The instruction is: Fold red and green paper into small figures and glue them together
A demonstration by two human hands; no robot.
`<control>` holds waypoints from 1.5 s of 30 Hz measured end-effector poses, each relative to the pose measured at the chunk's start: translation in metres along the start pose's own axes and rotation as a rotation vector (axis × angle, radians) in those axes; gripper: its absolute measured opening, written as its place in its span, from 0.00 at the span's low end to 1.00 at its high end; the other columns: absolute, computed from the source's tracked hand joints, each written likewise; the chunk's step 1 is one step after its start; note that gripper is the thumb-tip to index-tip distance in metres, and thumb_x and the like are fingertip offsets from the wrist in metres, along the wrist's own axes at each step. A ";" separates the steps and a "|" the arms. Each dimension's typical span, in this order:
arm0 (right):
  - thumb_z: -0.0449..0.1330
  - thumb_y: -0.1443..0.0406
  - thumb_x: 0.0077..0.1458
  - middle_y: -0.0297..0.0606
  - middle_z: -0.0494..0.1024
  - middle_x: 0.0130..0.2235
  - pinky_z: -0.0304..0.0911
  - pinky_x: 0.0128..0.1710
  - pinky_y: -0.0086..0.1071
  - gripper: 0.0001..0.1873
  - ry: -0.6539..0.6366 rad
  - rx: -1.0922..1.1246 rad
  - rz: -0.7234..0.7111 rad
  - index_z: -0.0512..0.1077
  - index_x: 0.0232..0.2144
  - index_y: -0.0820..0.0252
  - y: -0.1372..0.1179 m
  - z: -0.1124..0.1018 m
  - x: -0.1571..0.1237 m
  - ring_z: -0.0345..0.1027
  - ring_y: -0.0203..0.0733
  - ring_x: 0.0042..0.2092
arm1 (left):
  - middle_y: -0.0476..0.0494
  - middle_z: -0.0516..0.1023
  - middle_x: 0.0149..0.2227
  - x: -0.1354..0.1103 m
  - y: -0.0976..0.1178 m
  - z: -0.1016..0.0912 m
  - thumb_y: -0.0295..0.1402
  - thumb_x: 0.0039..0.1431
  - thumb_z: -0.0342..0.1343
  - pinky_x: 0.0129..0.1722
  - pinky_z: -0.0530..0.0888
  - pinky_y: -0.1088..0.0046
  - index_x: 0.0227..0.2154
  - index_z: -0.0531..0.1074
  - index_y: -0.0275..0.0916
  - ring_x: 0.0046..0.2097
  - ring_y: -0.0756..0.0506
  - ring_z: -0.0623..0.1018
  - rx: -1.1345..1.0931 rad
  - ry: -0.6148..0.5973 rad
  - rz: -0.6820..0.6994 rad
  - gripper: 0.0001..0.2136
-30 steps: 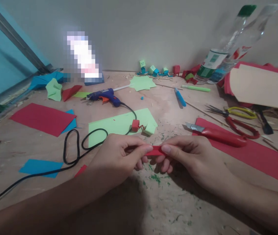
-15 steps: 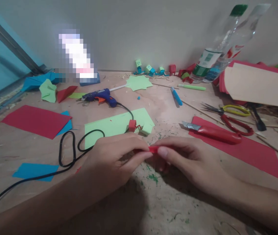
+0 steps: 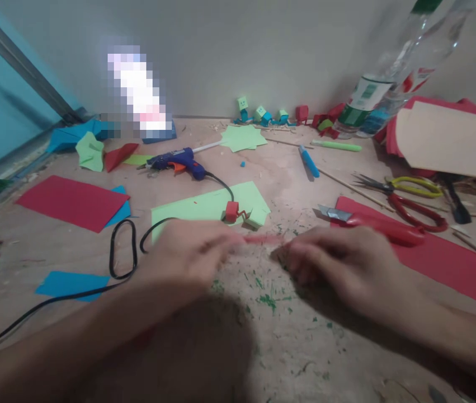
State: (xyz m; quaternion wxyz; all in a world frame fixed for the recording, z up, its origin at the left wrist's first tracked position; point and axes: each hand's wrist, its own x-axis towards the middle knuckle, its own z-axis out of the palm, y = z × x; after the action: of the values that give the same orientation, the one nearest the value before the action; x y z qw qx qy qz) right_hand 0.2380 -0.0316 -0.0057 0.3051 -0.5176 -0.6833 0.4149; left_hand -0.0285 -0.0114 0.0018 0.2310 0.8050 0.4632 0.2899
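My left hand (image 3: 187, 252) and my right hand (image 3: 338, 263) hover low over the wooden tabletop (image 3: 288, 347), both smeared by motion. A thin red paper strip (image 3: 260, 239) stretches between their fingertips, and each hand seems pinched on one end of it. A small red paper cube (image 3: 231, 211) sits just beyond the hands on a light green sheet (image 3: 204, 206). Close behind my right hand, a red utility knife (image 3: 372, 225) lies on a red sheet (image 3: 447, 263).
A blue glue gun (image 3: 179, 161) lies behind, its black cable (image 3: 124, 252) looping past my left arm. Scissors (image 3: 414, 196), a blue marker (image 3: 308, 161), a plastic bottle (image 3: 372, 101) and a beige card (image 3: 451, 140) are at the right. Red paper (image 3: 65, 201) and blue paper (image 3: 72, 282) lie at the left.
Both hands have moved apart and slightly up in a fast, blurred motion. The red piece, short between the fingertips before, now shows as a longer strip.
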 end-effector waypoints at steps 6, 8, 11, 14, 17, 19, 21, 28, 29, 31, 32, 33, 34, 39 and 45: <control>0.67 0.60 0.62 0.35 0.78 0.21 0.63 0.22 0.26 0.16 0.383 0.041 0.004 0.78 0.22 0.58 -0.003 -0.020 0.016 0.68 0.34 0.22 | 0.55 0.79 0.24 0.006 0.003 -0.020 0.32 0.67 0.59 0.26 0.68 0.78 0.26 0.79 0.42 0.26 0.52 0.75 0.042 0.114 0.000 0.12; 0.67 0.61 0.62 0.35 0.82 0.27 0.67 0.27 0.26 0.09 0.328 0.029 -0.074 0.82 0.30 0.57 -0.012 -0.013 0.013 0.74 0.36 0.27 | 0.55 0.81 0.26 0.005 0.009 -0.013 0.31 0.68 0.58 0.27 0.68 0.78 0.28 0.81 0.43 0.27 0.53 0.77 0.012 -0.036 0.046 0.12; 0.69 0.60 0.61 0.34 0.85 0.34 0.69 0.30 0.26 0.06 -0.007 -0.014 -0.111 0.84 0.39 0.54 -0.028 -0.001 0.005 0.77 0.38 0.34 | 0.55 0.82 0.28 0.001 0.017 -0.002 0.31 0.70 0.57 0.30 0.68 0.76 0.30 0.81 0.42 0.29 0.53 0.77 -0.020 -0.174 0.130 0.12; 0.63 0.62 0.66 0.32 0.79 0.25 0.63 0.25 0.26 0.12 -0.314 -0.008 -0.059 0.82 0.30 0.56 -0.039 0.004 0.001 0.70 0.34 0.26 | 0.53 0.83 0.30 -0.004 0.024 0.002 0.34 0.72 0.55 0.34 0.69 0.74 0.33 0.81 0.42 0.32 0.52 0.78 -0.073 -0.294 0.129 0.12; 0.60 0.64 0.67 0.33 0.77 0.24 0.62 0.25 0.28 0.17 -0.314 0.037 -0.027 0.80 0.26 0.57 -0.039 0.004 0.001 0.68 0.35 0.25 | 0.53 0.83 0.31 -0.004 0.025 -0.001 0.35 0.71 0.57 0.33 0.70 0.73 0.33 0.82 0.43 0.32 0.50 0.79 -0.082 -0.312 0.040 0.11; 0.61 0.64 0.65 0.35 0.78 0.24 0.62 0.25 0.30 0.16 -0.241 0.062 -0.001 0.81 0.25 0.57 -0.034 0.002 0.003 0.69 0.37 0.27 | 0.51 0.84 0.33 0.002 0.020 -0.005 0.38 0.70 0.60 0.34 0.71 0.73 0.34 0.82 0.43 0.34 0.48 0.80 -0.067 -0.206 0.000 0.09; 0.63 0.62 0.63 0.36 0.78 0.24 0.60 0.25 0.31 0.15 -0.163 0.080 0.037 0.81 0.25 0.58 -0.028 0.000 0.005 0.68 0.38 0.27 | 0.46 0.84 0.41 0.010 0.011 -0.010 0.42 0.68 0.62 0.42 0.75 0.69 0.41 0.82 0.43 0.41 0.44 0.81 -0.002 -0.059 -0.007 0.09; 0.67 0.58 0.58 0.46 0.85 0.51 0.71 0.51 0.42 0.11 -0.020 0.053 -0.021 0.86 0.35 0.58 -0.008 0.000 0.027 0.77 0.55 0.55 | 0.34 0.82 0.53 0.039 -0.017 -0.006 0.33 0.64 0.62 0.54 0.76 0.55 0.51 0.79 0.38 0.54 0.35 0.80 0.212 -0.227 0.048 0.14; 0.67 0.59 0.58 0.46 0.85 0.51 0.70 0.54 0.44 0.11 -0.036 0.045 -0.017 0.86 0.34 0.58 -0.007 0.002 0.031 0.76 0.55 0.56 | 0.35 0.84 0.51 0.041 -0.016 -0.004 0.33 0.65 0.61 0.53 0.76 0.56 0.49 0.80 0.38 0.52 0.35 0.81 0.196 -0.233 0.028 0.12; 0.65 0.59 0.60 0.46 0.86 0.47 0.69 0.55 0.45 0.12 -0.079 0.056 -0.002 0.86 0.34 0.59 -0.006 0.005 0.036 0.78 0.55 0.54 | 0.37 0.85 0.47 0.042 -0.012 0.000 0.32 0.65 0.60 0.51 0.76 0.58 0.46 0.81 0.38 0.49 0.36 0.82 0.157 -0.219 -0.006 0.10; 0.64 0.59 0.61 0.46 0.86 0.45 0.69 0.54 0.44 0.12 -0.099 0.068 -0.003 0.86 0.34 0.60 -0.006 0.007 0.038 0.79 0.53 0.52 | 0.39 0.85 0.46 0.042 -0.009 0.001 0.32 0.65 0.60 0.50 0.76 0.59 0.45 0.81 0.38 0.48 0.37 0.82 0.132 -0.214 -0.011 0.09; 0.64 0.60 0.61 0.45 0.86 0.45 0.69 0.53 0.43 0.12 -0.112 0.081 -0.012 0.86 0.35 0.60 -0.007 0.009 0.038 0.79 0.52 0.50 | 0.39 0.86 0.46 0.041 -0.006 0.002 0.31 0.64 0.61 0.50 0.76 0.60 0.45 0.81 0.39 0.47 0.38 0.82 0.105 -0.212 -0.012 0.09; 0.64 0.60 0.62 0.45 0.86 0.45 0.70 0.52 0.42 0.13 -0.120 0.091 -0.022 0.86 0.36 0.61 -0.008 0.011 0.037 0.79 0.51 0.48 | 0.40 0.86 0.45 0.040 -0.003 0.003 0.31 0.63 0.61 0.49 0.76 0.61 0.45 0.82 0.39 0.47 0.38 0.82 0.077 -0.214 -0.008 0.09; 0.64 0.58 0.63 0.43 0.86 0.47 0.69 0.36 0.35 0.13 -0.103 0.132 -0.005 0.85 0.35 0.60 -0.011 0.020 0.029 0.77 0.43 0.37 | 0.44 0.84 0.44 0.030 0.004 0.005 0.28 0.61 0.64 0.45 0.77 0.68 0.45 0.83 0.41 0.45 0.43 0.81 -0.155 -0.188 -0.047 0.10; 0.67 0.56 0.60 0.43 0.87 0.44 0.71 0.39 0.36 0.12 -0.045 0.317 0.047 0.87 0.34 0.56 -0.012 0.023 0.026 0.77 0.45 0.41 | 0.48 0.83 0.35 0.021 0.003 0.011 0.29 0.54 0.70 0.34 0.76 0.73 0.41 0.82 0.40 0.35 0.47 0.80 -0.341 -0.113 -0.212 0.11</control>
State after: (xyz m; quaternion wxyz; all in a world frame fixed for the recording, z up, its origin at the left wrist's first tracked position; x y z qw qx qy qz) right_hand 0.2060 -0.0139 -0.0067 0.3577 -0.4693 -0.6037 0.5360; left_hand -0.0102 0.0041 0.0010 0.4188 0.7161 0.4758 0.2924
